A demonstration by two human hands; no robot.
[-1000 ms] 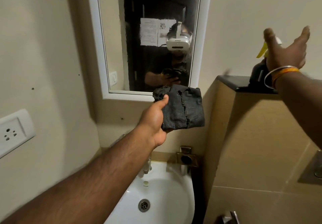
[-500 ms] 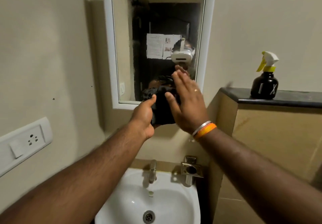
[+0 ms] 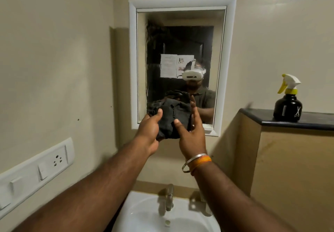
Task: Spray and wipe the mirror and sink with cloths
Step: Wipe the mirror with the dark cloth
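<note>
**Ana:** Up at the wall, the mirror (image 3: 180, 38) fills centre frame, sink (image 3: 144, 219) below, and the spray bottle (image 3: 287, 101) is back on the ledge (image 3: 289, 121).

**Ben:** So spraying's done, I'd say. That right hand (image 3: 192, 134) has swung across from it.

**Ana:** Both on the cloth (image 3: 173, 118) now: left hand (image 3: 150, 130) gripping it, right pinching its edge. Dark, crumpled, bunched before the glass.

Mirror (image 3: 180, 42) above sink (image 3: 144, 217); spray bottle (image 3: 287, 103) on ledge (image 3: 307, 120) right.
</note>
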